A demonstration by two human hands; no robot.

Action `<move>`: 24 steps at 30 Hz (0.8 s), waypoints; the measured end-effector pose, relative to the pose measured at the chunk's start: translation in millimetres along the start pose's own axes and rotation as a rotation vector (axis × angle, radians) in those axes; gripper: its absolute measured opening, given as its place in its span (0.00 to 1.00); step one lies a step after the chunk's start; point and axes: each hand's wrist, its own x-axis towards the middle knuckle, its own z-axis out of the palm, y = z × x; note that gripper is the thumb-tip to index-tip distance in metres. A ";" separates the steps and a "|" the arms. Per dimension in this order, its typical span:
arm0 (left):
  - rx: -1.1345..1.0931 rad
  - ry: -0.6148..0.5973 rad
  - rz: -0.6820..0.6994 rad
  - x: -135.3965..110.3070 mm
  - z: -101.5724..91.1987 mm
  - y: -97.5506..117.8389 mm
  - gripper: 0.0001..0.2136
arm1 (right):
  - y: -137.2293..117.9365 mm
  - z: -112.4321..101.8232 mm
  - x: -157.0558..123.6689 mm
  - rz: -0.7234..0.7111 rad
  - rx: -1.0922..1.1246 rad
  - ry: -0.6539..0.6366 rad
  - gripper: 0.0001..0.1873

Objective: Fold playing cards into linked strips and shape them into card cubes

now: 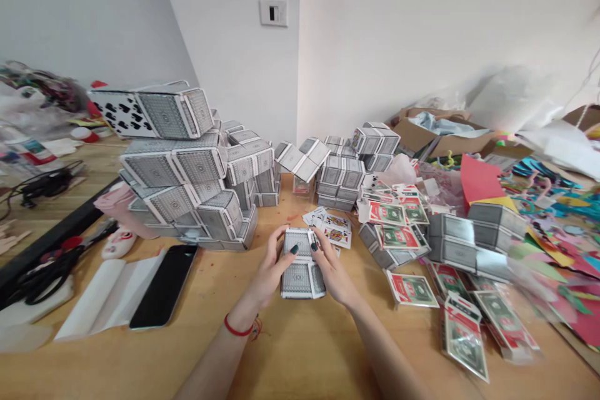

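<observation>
Between my two hands sits a block of folded playing cards [296, 281], with grey patterned backs facing out. My left hand [272, 265], a red string bracelet on its wrist, grips the block's left side with the thumb on top. From the right, my right hand [334, 269] holds the block's edge, its thumb and fingers at the upper right corner. Just beyond the block lie loose playing cards [338, 230], some face up. The undersides of my fingers are hidden.
Stacked card blocks [199, 162] rise at the left, more blocks [341, 175] behind. Boxed card decks [412, 290] lie at the right near joined blocks [452, 244]. A black phone [163, 287], scissors [54, 275] and a glue roller [119, 242] are left; coloured paper [482, 181] is right.
</observation>
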 end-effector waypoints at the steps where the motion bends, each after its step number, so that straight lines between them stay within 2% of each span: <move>1: 0.049 0.049 0.024 1.6 1.5 -2.1 0.21 | 1.0 1.7 -0.4 -0.027 0.007 0.007 0.24; 3: 0.161 0.138 0.105 4.6 5.1 -8.2 0.17 | 2.7 6.4 -1.0 -0.092 0.030 0.040 0.22; 6: 0.263 0.165 0.202 7.4 10.1 -17.1 0.13 | 3.5 12.5 -1.0 -0.160 0.063 0.091 0.20; 10: 0.260 0.233 0.284 7.6 13.2 -21.9 0.08 | 1.0 13.6 0.2 -0.183 0.058 0.118 0.19; 14: 0.182 0.285 0.274 6.7 13.4 -23.9 0.06 | -3.5 13.5 0.6 -0.195 0.062 0.116 0.18; 24: 0.074 0.341 0.286 5.8 15.3 -28.0 0.09 | -11.0 19.5 -1.9 -0.259 -0.025 0.131 0.17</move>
